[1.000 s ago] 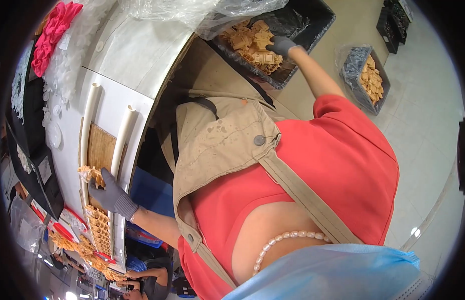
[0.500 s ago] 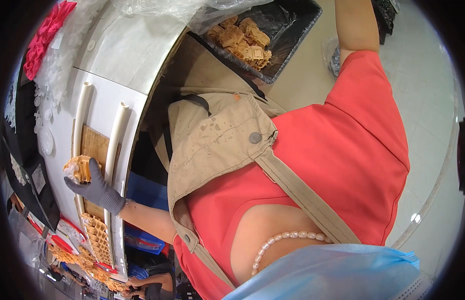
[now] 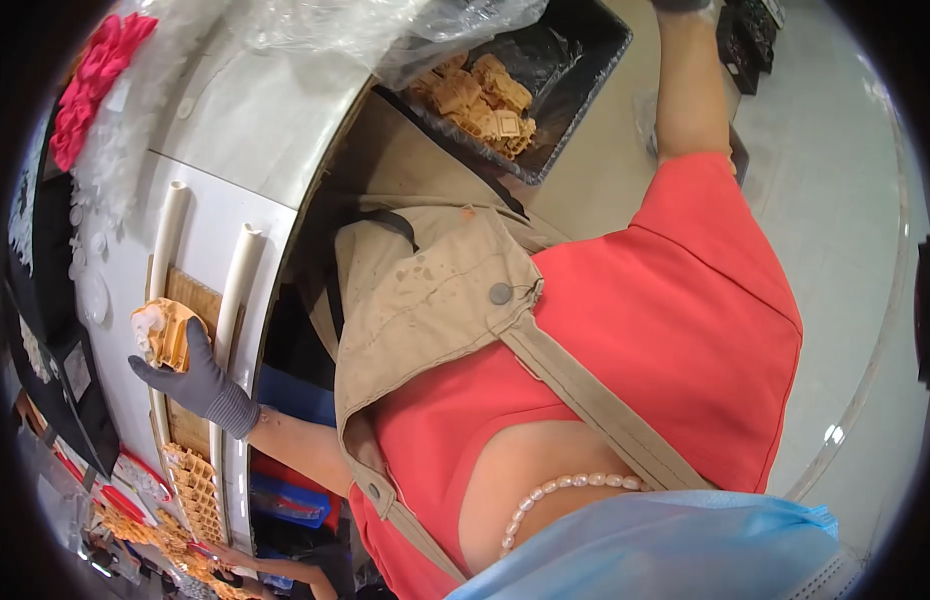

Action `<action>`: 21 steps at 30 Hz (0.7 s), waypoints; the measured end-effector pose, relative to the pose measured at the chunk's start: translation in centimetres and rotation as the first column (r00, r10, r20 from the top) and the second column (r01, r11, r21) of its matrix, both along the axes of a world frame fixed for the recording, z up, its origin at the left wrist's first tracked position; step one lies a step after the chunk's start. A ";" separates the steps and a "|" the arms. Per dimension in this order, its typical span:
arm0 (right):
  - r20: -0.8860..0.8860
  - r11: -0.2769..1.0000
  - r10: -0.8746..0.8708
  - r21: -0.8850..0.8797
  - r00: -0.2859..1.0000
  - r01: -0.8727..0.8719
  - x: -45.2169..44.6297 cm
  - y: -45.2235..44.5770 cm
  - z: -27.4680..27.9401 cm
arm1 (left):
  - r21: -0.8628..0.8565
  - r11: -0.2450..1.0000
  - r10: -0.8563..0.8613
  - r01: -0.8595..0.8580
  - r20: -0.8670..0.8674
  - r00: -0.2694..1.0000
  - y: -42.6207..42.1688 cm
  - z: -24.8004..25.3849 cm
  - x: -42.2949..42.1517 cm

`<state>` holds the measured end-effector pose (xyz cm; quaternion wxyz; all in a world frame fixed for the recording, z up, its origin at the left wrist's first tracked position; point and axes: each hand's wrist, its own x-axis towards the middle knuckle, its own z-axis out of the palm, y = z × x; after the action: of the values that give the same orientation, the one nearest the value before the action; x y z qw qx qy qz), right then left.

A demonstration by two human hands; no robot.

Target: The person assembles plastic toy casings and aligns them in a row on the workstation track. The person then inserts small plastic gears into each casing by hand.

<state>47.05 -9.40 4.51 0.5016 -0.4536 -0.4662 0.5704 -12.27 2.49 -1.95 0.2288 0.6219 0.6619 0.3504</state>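
My left hand [image 3: 200, 378], in a grey glove, has its thumb and fingers round an orange-tan moulded plastic part [image 3: 172, 340]. A ribbed face of the part shows, with a whitish patch on its left side. Beneath it lies a brown board [image 3: 190, 425] between two cream-coloured tubes [image 3: 235, 290] on the white table. More orange-tan grid-like parts [image 3: 193, 485] lie just below the hand, between the tubes. My right hand [image 3: 683, 4] is stretched away to the top edge. Only a bit of its dark glove shows; its fingers are out of frame.
A black-lined bin [image 3: 580, 90] at the top holds several orange-tan parts. Clear plastic film [image 3: 455, 35] hangs over the table corner. Pink cloth-like material [image 3: 100, 85] lies top left. At the bottom, a co-worker's arm [image 3: 275, 568] reaches over more orange parts. Blue bins [image 3: 290, 500] sit below the table edge.
The part in my left hand has turned and shows more of its ribbed face and whitish patch. My right arm has shifted left and its glove has come into view. A co-worker's arm has reached in.
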 end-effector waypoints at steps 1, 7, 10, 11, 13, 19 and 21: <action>0.051 0.992 -0.001 -0.122 0.999 0.008 -0.2 -1.6 -2.2 | 0.008 1.000 -0.027 0.028 -0.044 0.999 0.3 -0.8 -0.7; -0.242 0.737 -0.454 -0.643 0.857 0.208 3.1 -11.0 -29.1 | -0.069 0.997 0.009 -0.029 -0.276 0.961 -0.4 -0.1 -0.9; 0.145 0.290 -0.696 -0.839 0.703 0.461 2.1 -12.7 -37.5 | -0.064 0.986 0.107 -0.154 -0.467 0.878 -1.6 1.2 -1.2; 0.291 0.119 -0.658 -0.871 0.694 0.477 1.5 -12.8 -39.2 | -0.017 0.986 0.138 -0.167 -0.480 0.866 -2.2 1.5 -1.3; 0.373 -0.003 -0.561 -0.894 0.739 0.449 1.2 -13.3 -43.4 | 0.078 0.979 0.202 -0.188 -0.508 0.837 -3.5 2.3 -1.6; 0.284 -0.007 -0.688 -0.923 0.668 0.385 0.7 -12.9 -51.7 | 0.252 0.952 0.282 -0.173 -0.506 0.815 -6.0 5.5 1.5; 0.159 0.096 -0.772 -0.928 0.616 0.359 1.3 -13.6 -54.0 | 0.288 0.954 0.223 -0.086 -0.485 0.846 -6.2 6.3 3.7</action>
<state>48.36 -22.96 -49.47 0.4260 -0.6734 0.2512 0.5495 -8.53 -3.66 4.31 -0.0664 0.6608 0.6963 0.2723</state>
